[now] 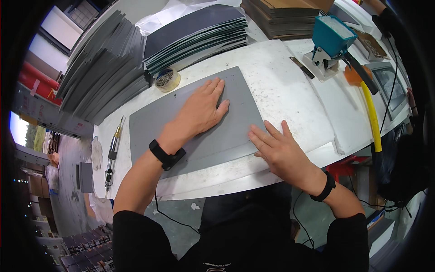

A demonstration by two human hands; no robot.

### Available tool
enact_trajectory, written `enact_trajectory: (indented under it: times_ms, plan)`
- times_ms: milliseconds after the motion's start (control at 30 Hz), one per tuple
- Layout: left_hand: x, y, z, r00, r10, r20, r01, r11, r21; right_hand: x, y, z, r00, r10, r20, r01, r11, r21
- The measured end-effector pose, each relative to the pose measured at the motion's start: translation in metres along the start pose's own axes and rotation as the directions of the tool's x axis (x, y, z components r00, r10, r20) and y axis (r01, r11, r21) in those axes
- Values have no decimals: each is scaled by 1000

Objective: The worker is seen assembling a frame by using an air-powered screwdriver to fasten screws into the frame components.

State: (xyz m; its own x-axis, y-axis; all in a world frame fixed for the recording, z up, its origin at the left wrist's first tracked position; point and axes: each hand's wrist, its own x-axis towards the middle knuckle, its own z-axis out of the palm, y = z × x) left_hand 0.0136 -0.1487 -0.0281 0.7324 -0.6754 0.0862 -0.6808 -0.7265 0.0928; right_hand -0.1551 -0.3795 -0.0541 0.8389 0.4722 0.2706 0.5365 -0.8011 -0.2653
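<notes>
A flat grey panel [217, 136] with a few small holes lies on the white table in front of me. Across its upper middle my left hand [204, 106] rests flat, palm down, with the fingers stretched out and the thumb apart. My right hand [278, 147] is at the panel's right edge near the front corner, its fingers extended and the fingertips at the edge; nothing is gripped in it. Just beyond the panel's far edge stands a small round tub [167, 80] of screws. Left of the panel lies a slim screwdriver-like power tool [112, 156].
Grey panels [104, 68] are stacked at the far left, dark sheets [195, 34] behind the tub, brown-topped boards [285, 18] farther right. At right are a cutter knife [302, 67], a teal hopper device [333, 36] and a yellow-handled hammer [370, 113]. A white glove [97, 153] lies left.
</notes>
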Motion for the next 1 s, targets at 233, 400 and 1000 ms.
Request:
enact_trajectory:
  times_ms: [233,400,1000]
  plan:
    - [-26,-29,8,1000,10,3,-10,1000,12,13,-9,-3,997,18,69,-21,999,40]
    - [-71,-66,-2,994,-106,37,105,994,29,6,-13,-14,992,81,95,-83,996,18]
    - [-214,-171,-30,953,-301,42,300,954,27,25,-38,-17,988,17,156,14,981,-194]
